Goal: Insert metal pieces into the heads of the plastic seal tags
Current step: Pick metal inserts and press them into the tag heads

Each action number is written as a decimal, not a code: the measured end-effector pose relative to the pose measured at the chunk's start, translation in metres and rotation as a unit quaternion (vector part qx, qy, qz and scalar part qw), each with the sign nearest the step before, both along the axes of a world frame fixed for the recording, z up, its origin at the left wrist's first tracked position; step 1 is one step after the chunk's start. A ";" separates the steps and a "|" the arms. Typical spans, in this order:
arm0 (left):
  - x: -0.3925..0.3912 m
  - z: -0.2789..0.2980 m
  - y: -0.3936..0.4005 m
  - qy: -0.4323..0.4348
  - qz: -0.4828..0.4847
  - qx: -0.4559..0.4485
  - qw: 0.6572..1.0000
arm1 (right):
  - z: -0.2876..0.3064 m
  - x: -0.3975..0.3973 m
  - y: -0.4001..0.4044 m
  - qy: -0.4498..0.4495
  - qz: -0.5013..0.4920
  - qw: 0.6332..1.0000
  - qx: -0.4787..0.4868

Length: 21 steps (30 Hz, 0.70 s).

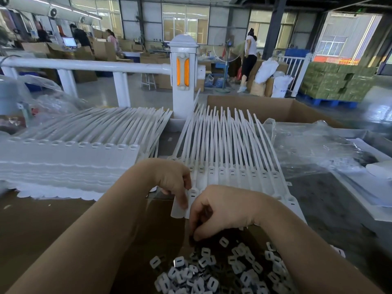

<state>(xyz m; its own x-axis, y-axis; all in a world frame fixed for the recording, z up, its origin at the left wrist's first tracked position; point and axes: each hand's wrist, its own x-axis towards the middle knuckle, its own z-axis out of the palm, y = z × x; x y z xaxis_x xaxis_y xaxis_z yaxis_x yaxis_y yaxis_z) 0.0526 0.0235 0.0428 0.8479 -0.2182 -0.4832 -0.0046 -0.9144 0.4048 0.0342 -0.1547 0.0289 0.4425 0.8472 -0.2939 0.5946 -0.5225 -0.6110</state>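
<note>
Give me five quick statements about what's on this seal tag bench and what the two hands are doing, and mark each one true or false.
1. The left hand rests its fingers on the strip of white seal tags. True.
2. The right hand is lifted well above the metal pieces. False: its fingertips reach down into the pile.
3. The metal pieces lie in a loose heap nearest the person. True.
4. The tags on the bench are red. False: they are white.
5. A second stack of tag strips lies to the left. True.
</note>
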 end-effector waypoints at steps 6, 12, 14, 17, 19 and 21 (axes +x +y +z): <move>-0.005 -0.004 0.002 -0.004 -0.012 -0.024 1.000 | -0.012 0.003 -0.001 0.006 -0.139 0.980 0.144; -0.013 -0.008 0.007 -0.031 -0.007 -0.062 0.998 | -0.027 0.006 0.003 -0.027 -0.266 0.931 0.249; -0.017 -0.009 0.008 -0.056 -0.009 -0.075 0.996 | -0.030 0.006 0.005 -0.034 -0.284 0.921 0.266; -0.017 -0.009 0.007 -0.098 -0.016 -0.112 0.989 | -0.031 0.007 0.004 -0.046 -0.312 0.897 0.310; -0.016 -0.006 0.005 -0.103 0.021 -0.187 0.977 | -0.031 0.008 0.003 -0.072 -0.322 0.879 0.343; -0.014 -0.005 0.006 -0.065 0.082 -0.291 0.951 | -0.031 0.009 0.002 -0.099 -0.331 0.861 0.372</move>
